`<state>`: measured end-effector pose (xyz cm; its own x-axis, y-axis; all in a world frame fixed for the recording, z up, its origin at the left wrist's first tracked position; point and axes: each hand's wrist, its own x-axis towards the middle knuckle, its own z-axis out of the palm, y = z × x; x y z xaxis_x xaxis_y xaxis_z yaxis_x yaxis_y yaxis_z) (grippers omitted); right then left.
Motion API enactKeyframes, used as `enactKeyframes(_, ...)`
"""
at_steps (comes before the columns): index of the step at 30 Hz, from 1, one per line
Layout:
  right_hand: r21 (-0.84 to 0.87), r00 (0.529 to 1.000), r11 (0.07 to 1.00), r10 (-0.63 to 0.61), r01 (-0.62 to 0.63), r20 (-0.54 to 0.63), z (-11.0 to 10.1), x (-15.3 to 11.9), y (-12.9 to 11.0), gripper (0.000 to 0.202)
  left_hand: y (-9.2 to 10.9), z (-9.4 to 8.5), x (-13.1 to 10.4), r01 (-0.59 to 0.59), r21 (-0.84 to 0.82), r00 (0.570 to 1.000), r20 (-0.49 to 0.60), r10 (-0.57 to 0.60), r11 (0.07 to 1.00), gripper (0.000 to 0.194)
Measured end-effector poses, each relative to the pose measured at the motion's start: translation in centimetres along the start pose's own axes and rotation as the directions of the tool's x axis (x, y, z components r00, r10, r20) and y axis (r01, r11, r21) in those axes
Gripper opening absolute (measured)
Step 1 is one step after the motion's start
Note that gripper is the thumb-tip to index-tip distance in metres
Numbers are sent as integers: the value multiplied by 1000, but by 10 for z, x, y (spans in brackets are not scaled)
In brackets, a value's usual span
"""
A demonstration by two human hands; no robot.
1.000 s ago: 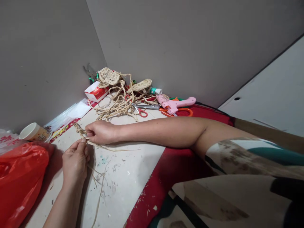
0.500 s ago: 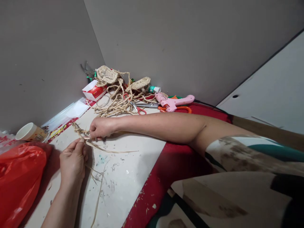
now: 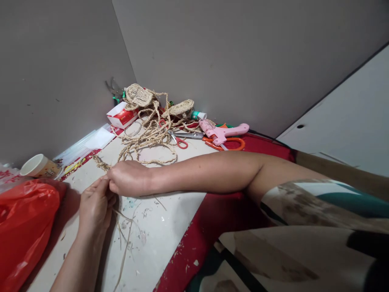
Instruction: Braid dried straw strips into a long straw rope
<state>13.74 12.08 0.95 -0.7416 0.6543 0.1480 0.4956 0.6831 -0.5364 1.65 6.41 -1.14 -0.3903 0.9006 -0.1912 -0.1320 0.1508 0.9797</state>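
My left hand is closed, its thumb and fingers pinching the straw braid near the left side of the white board. Right against it, my right hand is also closed, with its fingertips meeting the left ones at the braid. The exact point of grip is hidden behind the knuckles. Beyond the hands, a short rough end of the braid sticks out. Below them, loose straw strands trail across the board towards me.
Behind my right arm lie a heap of braided straw cord, a coiled braid, red-handled scissors, orange-handled scissors and a pink glue gun. A red-and-white box, paper cup and red plastic bag stand leftward.
My right hand has moved down and left to meet my left hand at the braid. The cord behind my arm shows more, and the long loose strand is now mostly covered.
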Motion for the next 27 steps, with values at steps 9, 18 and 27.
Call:
enactKeyframes(9, 111, 997, 991, -82, 80, 14, -37, 1, 5, 22, 8, -11, 3, 98, -12, 995, -3, -98, 995, 17)
enactKeyframes(18, 694, 958, 679, 54, -242, 281, -7, 16, 14, 24, 14, -15, 6, 107, -7, 993, 49, -106, 994, 21)
enactKeyframes(27, 673, 845, 586, 38, -451, 533, -10, 21, 25, 25, 17, -14, 4, 83, 49, 992, 90, -87, 995, 34)
